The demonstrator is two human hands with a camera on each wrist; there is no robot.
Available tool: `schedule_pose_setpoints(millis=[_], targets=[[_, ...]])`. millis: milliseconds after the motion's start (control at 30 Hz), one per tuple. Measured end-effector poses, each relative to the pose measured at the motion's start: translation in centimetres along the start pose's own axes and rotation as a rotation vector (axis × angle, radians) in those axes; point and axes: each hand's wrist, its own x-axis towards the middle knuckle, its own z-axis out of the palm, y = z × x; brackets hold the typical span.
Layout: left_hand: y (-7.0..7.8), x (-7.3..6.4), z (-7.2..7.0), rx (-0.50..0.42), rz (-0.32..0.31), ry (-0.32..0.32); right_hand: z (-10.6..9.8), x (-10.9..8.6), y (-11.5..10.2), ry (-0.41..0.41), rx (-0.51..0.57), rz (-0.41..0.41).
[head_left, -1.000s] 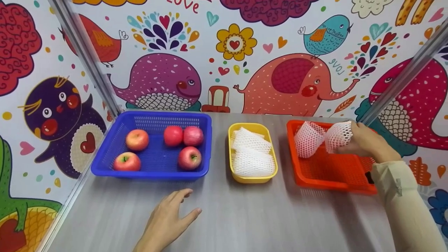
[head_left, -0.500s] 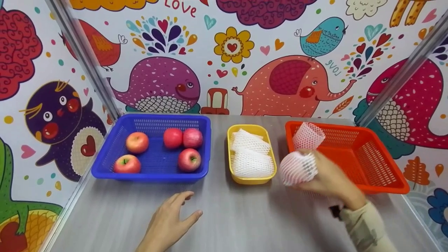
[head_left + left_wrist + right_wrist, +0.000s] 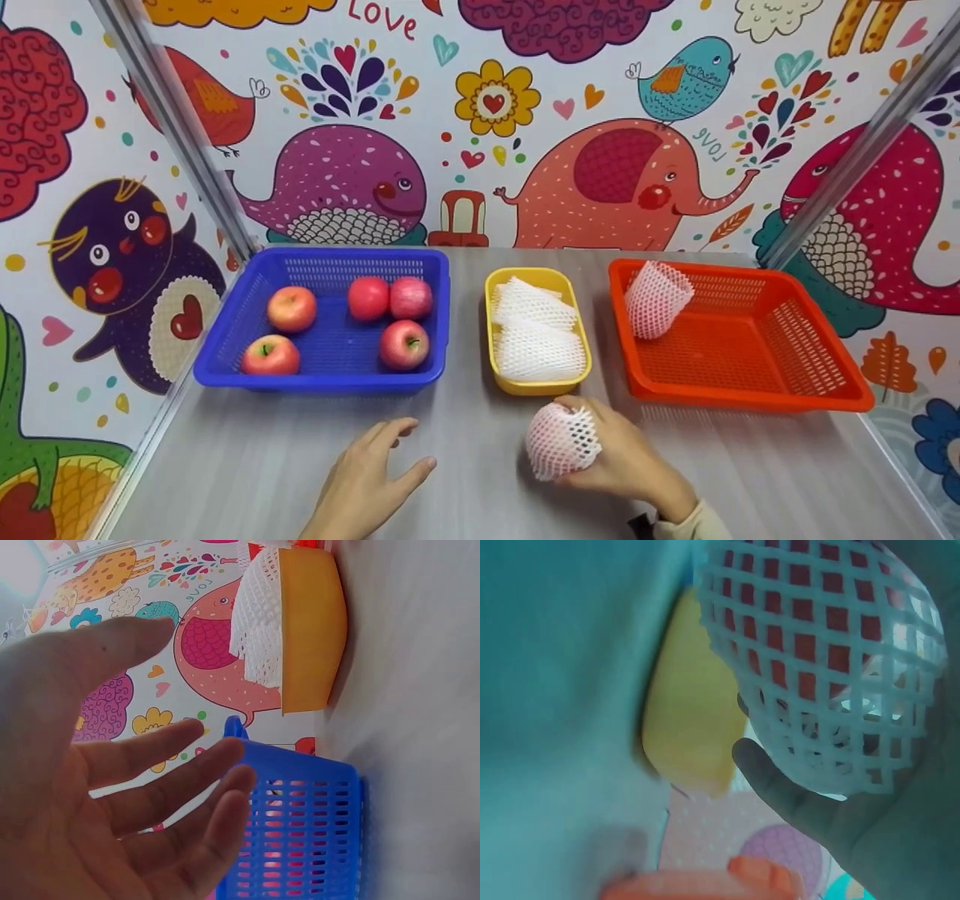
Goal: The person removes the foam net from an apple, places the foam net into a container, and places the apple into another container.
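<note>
In the head view my right hand [image 3: 626,459] grips an apple in a white foam net sleeve [image 3: 559,444], over the table in front of the yellow tub. Red skin shows through the mesh [image 3: 806,637] in the right wrist view, with the fingers curled round it. My left hand [image 3: 367,480] hovers in front of the blue basket [image 3: 322,381], fingers spread and loosely bent, holding nothing. Several bare apples [image 3: 291,309] sit in that basket. White foam net sleeves [image 3: 540,349] are piled in the yellow tub [image 3: 540,387].
An orange-red basket [image 3: 750,397] stands at the right with one net-sleeved apple [image 3: 656,301] in its back left corner. The grey table [image 3: 465,420] meets patterned walls at the back and left. Metal posts [image 3: 176,127] rise at the corners.
My right hand has carried the net-sleeved apple out of the orange-red basket, leftward and toward me, to in front of the yellow tub. My left hand has hardly moved.
</note>
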Motion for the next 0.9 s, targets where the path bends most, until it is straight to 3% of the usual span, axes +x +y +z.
schedule_pose_setpoints(millis=[200,400,600,900], targets=[[0.0,0.0,0.2,-0.003,0.029,-0.005,1.2,-0.2,-1.1,-0.004,0.155,0.015],[0.0,0.1,0.6,-0.046,0.044,-0.031,2.0,0.1,-1.9,-0.008,0.426,0.072],[0.1,0.2,1.2,-0.064,0.106,-0.018,3.1,0.6,-2.4,0.012,0.668,0.025],[0.6,0.9,2.0,-0.159,0.178,-0.008,3.7,0.8,-3.6,0.04,0.823,0.052]])
